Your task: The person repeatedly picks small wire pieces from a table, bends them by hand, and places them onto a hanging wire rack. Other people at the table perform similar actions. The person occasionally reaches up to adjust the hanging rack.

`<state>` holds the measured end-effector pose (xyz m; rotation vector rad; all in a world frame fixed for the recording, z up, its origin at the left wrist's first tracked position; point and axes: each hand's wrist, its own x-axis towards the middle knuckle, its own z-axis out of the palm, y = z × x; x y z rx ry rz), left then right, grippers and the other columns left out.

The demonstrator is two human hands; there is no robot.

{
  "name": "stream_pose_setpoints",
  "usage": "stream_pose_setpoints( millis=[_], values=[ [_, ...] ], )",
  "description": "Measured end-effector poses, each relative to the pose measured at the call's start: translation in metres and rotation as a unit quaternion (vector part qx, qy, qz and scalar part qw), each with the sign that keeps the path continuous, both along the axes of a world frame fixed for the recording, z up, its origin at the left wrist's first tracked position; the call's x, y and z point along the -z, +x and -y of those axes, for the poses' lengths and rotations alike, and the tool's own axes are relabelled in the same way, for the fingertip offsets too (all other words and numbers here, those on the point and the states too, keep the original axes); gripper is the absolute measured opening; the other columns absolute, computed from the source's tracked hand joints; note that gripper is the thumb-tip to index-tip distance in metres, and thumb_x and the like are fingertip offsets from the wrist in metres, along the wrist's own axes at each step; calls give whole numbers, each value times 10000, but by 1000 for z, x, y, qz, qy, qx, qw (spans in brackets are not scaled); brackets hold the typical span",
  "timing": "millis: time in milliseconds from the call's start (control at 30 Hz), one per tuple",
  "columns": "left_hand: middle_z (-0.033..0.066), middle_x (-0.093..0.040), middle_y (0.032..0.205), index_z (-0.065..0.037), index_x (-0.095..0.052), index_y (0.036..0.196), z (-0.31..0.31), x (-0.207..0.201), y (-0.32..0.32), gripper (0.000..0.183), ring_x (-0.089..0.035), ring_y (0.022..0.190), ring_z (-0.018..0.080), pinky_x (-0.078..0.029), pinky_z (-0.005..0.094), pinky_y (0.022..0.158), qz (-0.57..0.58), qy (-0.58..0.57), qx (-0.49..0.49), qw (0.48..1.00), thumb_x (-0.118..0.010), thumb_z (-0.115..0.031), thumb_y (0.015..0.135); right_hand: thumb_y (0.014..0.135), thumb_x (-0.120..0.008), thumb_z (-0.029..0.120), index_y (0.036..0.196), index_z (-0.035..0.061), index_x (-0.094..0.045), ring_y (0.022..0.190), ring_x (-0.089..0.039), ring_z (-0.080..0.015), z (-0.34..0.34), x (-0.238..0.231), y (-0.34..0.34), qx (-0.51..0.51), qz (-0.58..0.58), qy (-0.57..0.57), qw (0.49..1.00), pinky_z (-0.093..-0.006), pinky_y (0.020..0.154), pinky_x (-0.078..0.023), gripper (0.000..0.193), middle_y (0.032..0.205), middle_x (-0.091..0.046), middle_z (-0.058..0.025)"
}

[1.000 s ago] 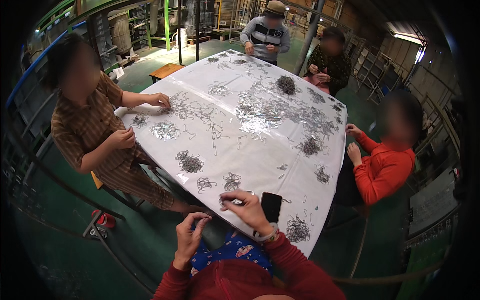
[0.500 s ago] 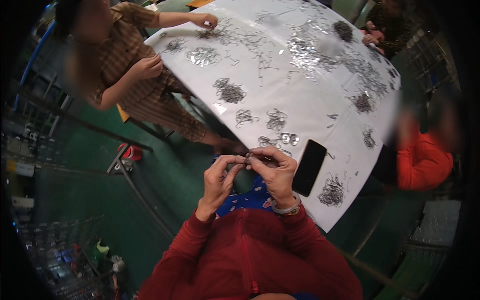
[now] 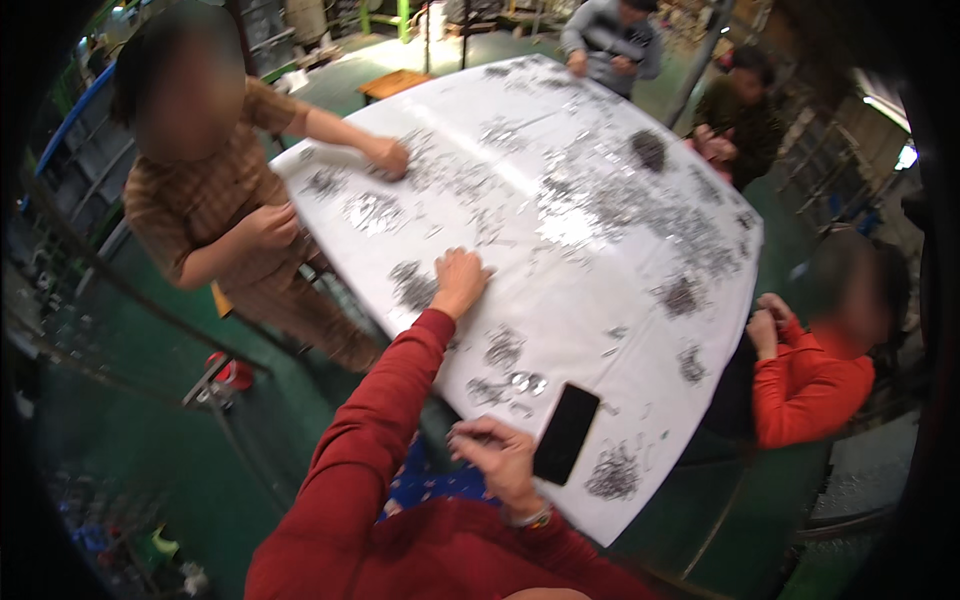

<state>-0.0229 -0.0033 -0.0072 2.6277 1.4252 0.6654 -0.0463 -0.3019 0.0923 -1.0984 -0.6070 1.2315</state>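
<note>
My left hand reaches out over the white-covered table, just right of a pile of thin bent wire pieces. Its fingers point down and are blurred, so what they hold, if anything, does not show. Close to the table's near edge, my right hand is held with thumb and fingers drawn together; anything between them is too small to make out. A smaller pile of wire hooks and a few shiny round metal pieces lie beyond it.
A black phone lies right of my right hand, beside another heap of wire hooks. Flat shiny metal pieces spread over the table's far middle. One person works at the left, another in orange at the right; more are farther off.
My hands have parted from their shared pinch. The left has stretched forward over the table; the right stays near the edge. The view has tilted up, showing another person at the far end.
</note>
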Motion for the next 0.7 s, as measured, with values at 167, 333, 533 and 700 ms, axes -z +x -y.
stream_pose_setpoints(
  millis=[167, 333, 533, 700],
  values=[
    [145, -610, 928, -33, -644, 886, 6, 15, 13, 104, -578, 937, 315, -473, 438, 777, -35, 35, 61, 997, -605, -77, 801, 833, -679, -77, 1000, -57, -692, 778, -659, -109, 2, 3, 4, -14, -3, 22, 1000, -213, 711, -542, 169, 909, -690, -85],
    [159, -620, 888, -6, -562, 948, 50, -13, -27, 103, -601, 853, 312, -493, 384, 747, 182, -63, 144, 971, -570, -30, 849, 841, -684, -60, 1009, -24, -702, 853, -644, -76, 1, 6, 1, -17, 28, 44, 998, -194, 782, -521, 172, 948, -693, -40],
    [86, -649, 849, 36, -562, 1048, 149, -88, -120, 147, -635, 736, 138, -526, 271, 664, 415, -368, 137, 821, -554, -91, 974, 849, -673, -49, 983, -28, -700, 820, -639, -87, 2, 5, -4, 1, 38, 18, 999, -215, 762, -521, 138, 918, -683, -36],
    [79, -625, 993, 11, -577, 1054, 211, -122, -179, 117, -619, 863, 131, -538, 261, 747, 523, -454, 166, 702, -589, -53, 957, 842, -669, -72, 985, -42, -693, 808, -649, -90, -2, 9, -6, 43, 83, 41, 995, -203, 743, -521, 148, 897, -681, -43]
  ],
)
